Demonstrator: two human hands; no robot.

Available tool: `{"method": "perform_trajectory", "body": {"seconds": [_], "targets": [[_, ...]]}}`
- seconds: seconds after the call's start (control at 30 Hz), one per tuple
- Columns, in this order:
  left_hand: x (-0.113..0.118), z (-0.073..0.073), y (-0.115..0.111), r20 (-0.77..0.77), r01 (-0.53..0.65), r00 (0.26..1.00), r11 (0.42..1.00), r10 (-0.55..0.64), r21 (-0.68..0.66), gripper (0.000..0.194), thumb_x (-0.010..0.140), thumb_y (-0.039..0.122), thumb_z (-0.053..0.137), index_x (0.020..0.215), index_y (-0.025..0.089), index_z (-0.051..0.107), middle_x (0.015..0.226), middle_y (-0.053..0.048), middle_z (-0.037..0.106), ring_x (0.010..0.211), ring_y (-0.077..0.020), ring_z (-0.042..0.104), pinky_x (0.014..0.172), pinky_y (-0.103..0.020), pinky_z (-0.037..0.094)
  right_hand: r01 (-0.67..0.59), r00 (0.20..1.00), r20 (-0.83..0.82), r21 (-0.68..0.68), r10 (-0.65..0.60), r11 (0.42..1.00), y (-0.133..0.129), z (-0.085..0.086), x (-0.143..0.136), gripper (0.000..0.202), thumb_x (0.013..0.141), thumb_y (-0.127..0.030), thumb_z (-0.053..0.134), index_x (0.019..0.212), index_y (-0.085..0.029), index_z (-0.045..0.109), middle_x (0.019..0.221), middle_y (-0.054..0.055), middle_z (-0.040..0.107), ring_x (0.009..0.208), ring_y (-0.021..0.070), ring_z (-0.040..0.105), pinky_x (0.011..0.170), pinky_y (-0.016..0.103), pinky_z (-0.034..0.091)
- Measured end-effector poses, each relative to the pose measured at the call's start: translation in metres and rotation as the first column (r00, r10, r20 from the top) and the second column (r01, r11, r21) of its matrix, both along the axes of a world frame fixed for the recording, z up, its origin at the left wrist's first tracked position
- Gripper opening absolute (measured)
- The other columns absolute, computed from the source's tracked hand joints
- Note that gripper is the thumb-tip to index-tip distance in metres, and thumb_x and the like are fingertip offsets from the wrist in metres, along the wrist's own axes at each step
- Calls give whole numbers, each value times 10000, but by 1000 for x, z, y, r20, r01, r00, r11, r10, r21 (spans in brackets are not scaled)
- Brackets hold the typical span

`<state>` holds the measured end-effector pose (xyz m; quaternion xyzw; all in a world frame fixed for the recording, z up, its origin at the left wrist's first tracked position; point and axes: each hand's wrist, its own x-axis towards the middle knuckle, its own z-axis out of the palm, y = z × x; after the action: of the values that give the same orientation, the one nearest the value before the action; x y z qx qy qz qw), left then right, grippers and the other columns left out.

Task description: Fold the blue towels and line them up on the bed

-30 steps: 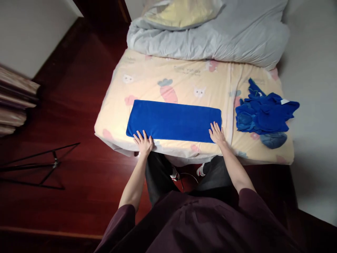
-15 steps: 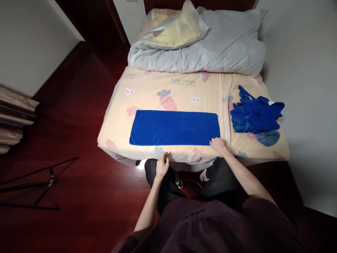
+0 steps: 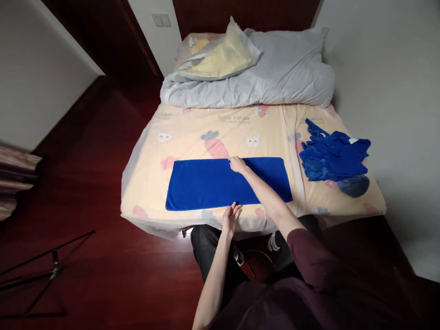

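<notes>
A blue towel lies spread as a long rectangle near the front edge of the bed. My right hand reaches across it, fingers pinched at the middle of its far edge. At the near edge, roughly opposite, is my left hand, palm turned partly up and fingers loosely curled and apart. Its fingertips meet the towel's border; no firm grip shows. My right forearm covers part of the towel's right half.
A heap of crumpled blue cloths sits on the bed's right side. Grey bedding and a yellow pillow are at the head. A black metal stand is on the floor at left, below a curtain.
My right hand has moved from the towel's near right corner to the middle of its far edge. My left hand has come forward and right to the near edge. The view has tilted up.
</notes>
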<state>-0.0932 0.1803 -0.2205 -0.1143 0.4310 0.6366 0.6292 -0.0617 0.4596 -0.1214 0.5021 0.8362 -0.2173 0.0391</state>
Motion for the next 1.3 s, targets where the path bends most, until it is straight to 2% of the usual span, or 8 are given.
{"method": "perform_trajectory", "body": {"seconds": [0.17,0.33,0.47,0.57,0.77,1.03,1.2,1.3], "targets": [[12,10,16,6,-86,996,993,86,-77,183,1018,237,556,1034,148,716,1454,-157,617,1288,-244,646,993,-334,606,38,999,1,15,-38,999,22,-33,-26,405,988,-164,503,1383,-136,590,1421,191,609,1333,297,515,1145,452,365],[18,10,18,-18,-128,992,988,127,-91,255,1051,278,506,1066,168,735,1496,-139,585,1372,-249,580,1002,-326,600,69,997,22,16,-70,997,45,-49,-31,267,1007,-211,543,1228,-141,674,1412,182,610,1380,297,452,1183,486,294],[21,9,19,-27,-141,990,984,139,-109,282,1057,319,501,1054,184,748,1509,-122,576,1398,-240,555,1041,-329,579,121,993,-4,-68,-121,990,61,-52,-32,233,972,-300,653,1141,-154,720,1321,181,674,1315,325,540,1124,478,374],[23,9,19,-18,-170,985,976,170,-132,281,1055,316,499,1041,182,745,1482,-126,599,1398,-229,555,1072,-327,558,137,990,-12,-136,-140,981,66,-50,-29,285,964,-332,672,1193,-165,691,1280,160,701,1198,296,634,1004,395,472],[25,12,12,-5,-185,983,977,185,-107,242,1037,297,521,1045,178,731,1389,-146,660,1367,-228,585,1085,-346,552,160,976,-132,-98,-172,982,59,-33,-20,284,947,-299,693,1211,-222,621,1231,81,716,1125,232,658,946,314,490],[29,36,-6,-122,-169,980,983,159,-75,131,968,270,648,986,158,714,1206,-161,731,1191,-245,701,1066,-419,568,113,948,-295,-50,-123,992,53,12,-11,180,923,-214,640,1101,-224,667,1141,45,739,1079,228,664,924,303,497],[24,48,-19,-233,-145,962,989,141,-2,203,871,335,760,889,134,737,999,-139,774,948,-226,759,907,-364,607,90,915,-389,-63,-107,994,50,37,-4,159,859,-176,660,1011,-195,703,982,21,745,939,185,669,845,249,492],[16,56,-32,-384,-95,917,994,106,49,323,829,441,782,759,131,729,791,-91,740,700,-172,701,730,-301,563,55,888,-447,-123,-105,991,47,51,2,158,824,-198,686,977,-169,712,882,-3,723,831,154,640,788,231,483]]}}
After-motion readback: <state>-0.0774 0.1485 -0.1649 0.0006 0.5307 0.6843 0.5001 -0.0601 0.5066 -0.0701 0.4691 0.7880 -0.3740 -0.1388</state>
